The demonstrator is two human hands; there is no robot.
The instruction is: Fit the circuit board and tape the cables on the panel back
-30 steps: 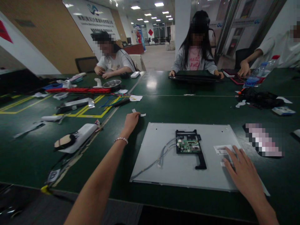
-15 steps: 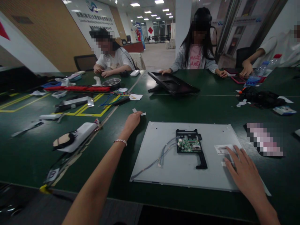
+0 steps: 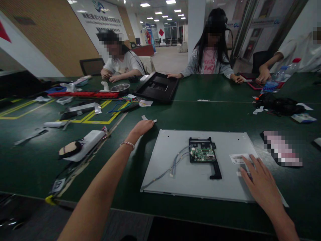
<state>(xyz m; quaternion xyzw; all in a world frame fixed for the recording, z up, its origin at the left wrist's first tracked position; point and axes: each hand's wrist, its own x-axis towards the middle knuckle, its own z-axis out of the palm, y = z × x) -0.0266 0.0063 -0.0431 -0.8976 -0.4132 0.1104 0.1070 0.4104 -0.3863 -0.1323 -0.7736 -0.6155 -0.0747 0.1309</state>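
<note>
A grey-white metal panel [image 3: 165, 160] lies flat on the green table in front of me. On it sits a green circuit board [image 3: 202, 154] in a black plastic bracket [image 3: 216, 169], with a bundle of grey cables [image 3: 177, 162] trailing left. My right hand [image 3: 260, 179] rests on the panel's right side, fingers spread, beside a white label [image 3: 237, 158]. Beyond the panel's far left corner, my left hand [image 3: 143, 127] has its fingers curled together at a white strip [image 3: 154, 121]. Part of the strip is hidden by the hand.
Across the table, a co-worker's hand [image 3: 173, 75] touches a black frame [image 3: 157, 86]. A phone-like thing [image 3: 282, 149] lies right of the panel; bottles [image 3: 274, 78] stand behind it. To the left are a white object with a beige pad [image 3: 82, 145], a red strip [image 3: 85, 94] and wires.
The co-worker's black frame has swung left and turned over more, uncovering a small white strip on the table. My left hand has shifted slightly over its strip; my right hand stays put.
</note>
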